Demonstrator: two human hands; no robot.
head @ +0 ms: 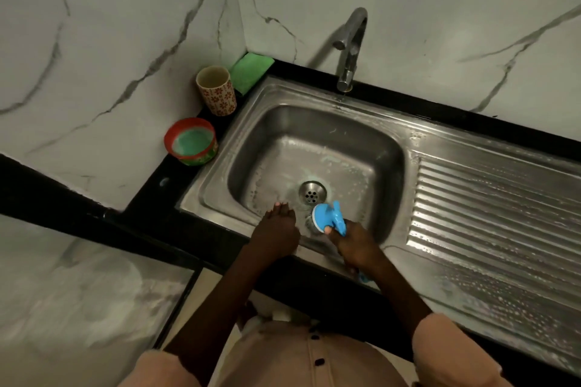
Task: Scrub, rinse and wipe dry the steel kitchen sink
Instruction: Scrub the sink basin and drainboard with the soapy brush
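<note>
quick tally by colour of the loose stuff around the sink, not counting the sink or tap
Blue: 1, the scrubber in the right hand
Green: 1, the cloth
Red-rimmed: 1, the soap tub
Cream with red flowers: 1, the cup
Total: 4

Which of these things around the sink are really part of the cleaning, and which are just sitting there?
In use:
steel sink
blue scrubber, held by the right hand
left hand, resting at the basin's near edge
tap

Lying about, untouched:
flowered cup
green cloth
red tub of green paste
</note>
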